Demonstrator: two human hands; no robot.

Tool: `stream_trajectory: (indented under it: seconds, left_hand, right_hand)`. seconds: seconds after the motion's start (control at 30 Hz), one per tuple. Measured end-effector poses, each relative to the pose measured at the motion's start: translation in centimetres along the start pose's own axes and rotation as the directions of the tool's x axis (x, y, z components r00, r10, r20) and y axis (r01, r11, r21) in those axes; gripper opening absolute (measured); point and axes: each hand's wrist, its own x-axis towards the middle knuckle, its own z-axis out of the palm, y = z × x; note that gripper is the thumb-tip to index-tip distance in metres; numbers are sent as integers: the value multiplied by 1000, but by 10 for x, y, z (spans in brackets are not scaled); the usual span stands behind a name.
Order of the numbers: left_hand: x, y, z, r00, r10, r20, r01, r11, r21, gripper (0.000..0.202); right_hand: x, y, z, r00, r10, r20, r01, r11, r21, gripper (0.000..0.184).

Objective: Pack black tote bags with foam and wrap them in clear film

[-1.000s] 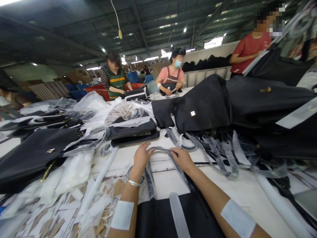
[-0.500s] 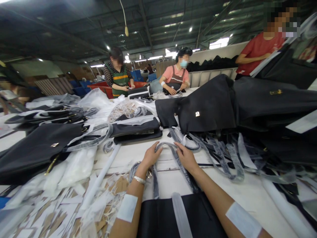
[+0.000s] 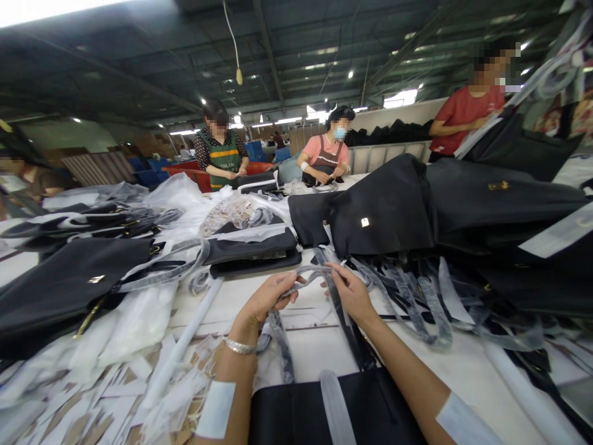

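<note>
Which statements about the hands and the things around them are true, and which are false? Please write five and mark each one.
1. The left hand and the right hand both hold a wrapped strap. True.
2. A silver-coloured bracelet is on the right arm. False: it is on the left arm.
3. A pale strip lies on the nearest black bag. True.
4. The heap of paper pieces lies right of both arms. False: it lies on the left.
5. The person in the red shirt is at the right side of the picture. True.
</note>
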Motion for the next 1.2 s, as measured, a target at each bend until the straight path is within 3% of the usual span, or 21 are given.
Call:
stream_trajectory:
  seconds: [0.07, 0.13, 0.23, 0.33, 0.4, 0.47, 0.6, 0.73, 0.8, 1.03, 1.2]
  left_hand:
    - [1, 1, -3, 997, 6, -76, -14, 995, -103, 55]
    - [4, 0, -5, 976, 54, -212, -94, 979, -181, 60]
    - [7, -2, -7, 939, 135, -318, -172, 981, -90, 66]
    - [7, -5, -6, 937, 182, -299, -150, 980, 127, 60]
    - [9, -9, -4, 945, 176, -276, -131, 976, 174, 48]
    - [13, -14, -1, 948, 155, -279, -119, 983, 142, 38]
    - [20, -21, 1, 942, 135, -306, -130, 991, 39, 41]
    - [23, -23, -3, 935, 141, -326, -151, 989, -5, 48]
    - [22, -24, -5, 929, 148, -339, -154, 988, 10, 50]
    - [18, -27, -13, 910, 198, -365, -105, 960, 258, 38]
    - [15, -16, -16, 859, 307, -409, -106, 889, 446, 28]
  right_hand:
    - [-1, -5, -1, 997, 24, 70, -25, 1000, 7, 52]
    - [-2, -9, -2, 990, -17, 140, 26, 998, -60, 53]
    - [-3, -10, -4, 970, -95, 225, 143, 967, -209, 51]
    - [-2, -6, -6, 975, -157, 154, 202, 916, -346, 40]
    - [-1, -2, -6, 983, -167, 70, 181, 904, -387, 37]
    - [-1, 2, -5, 995, -86, 51, 98, 941, -324, 41]
    - [-2, 6, -2, 975, 134, 176, -131, 991, -29, 56]
    - [-4, 3, -3, 946, 186, 265, -223, 968, 118, 60]
    - [-4, 2, -4, 944, 168, 283, -199, 976, 88, 59]
    - [2, 14, -9, 999, 13, 50, -3, 979, -202, 36]
    - [-4, 5, -7, 985, -169, -38, 144, 918, -368, 30]
